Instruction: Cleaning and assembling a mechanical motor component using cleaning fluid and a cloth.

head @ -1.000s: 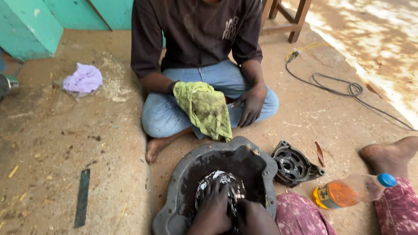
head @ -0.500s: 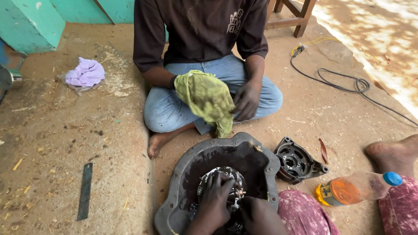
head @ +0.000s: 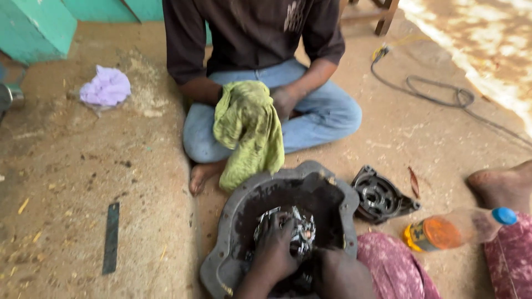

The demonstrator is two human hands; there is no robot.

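— Where are the hands right now?

— Both down inside the dark, greasy cast-metal housing (head: 233, 243) that sits on the sandy floor (head: 66, 182), low in the view. The left hand (head: 275, 249) is spread over a crumpled, shiny silver-grey wad (head: 302, 230) in the middle of the bowl, fingers curled down and pressing on it — more a clutch than a flat palm.

— And the other?

— The right hand (head: 335, 271) is just beside it, low at the near rim, and it looks bunched up against the same wad. Whether it really grips anything I cannot tell; the frame's edge cuts it off.

— What's in the housing besides that?

— Only the wad that I can make out, lying at the bottom against black, oily walls. The rim is thick and uneven, with lugs at its edge.

— Anything close by?

— A smaller round black metal cover with ribs (head: 382, 196) lies on the floor just right of the housing. Near that, a clear plastic bottle with an orange label and blue cap (head: 457, 230) lies on its side by the wearer's patterned pink trouser leg (head: 393, 266).

— Who's opposite?

— Another person sits cross-legged in a dark shirt and blue jeans, with an olive-green rag (head: 246, 130) draped over a forearm and hanging down toward the housing's far edge. Off to the left, a crumpled lilac cloth (head: 105, 86), and a flat dark metal strip (head: 111, 238) on the floor, well apart from the work.
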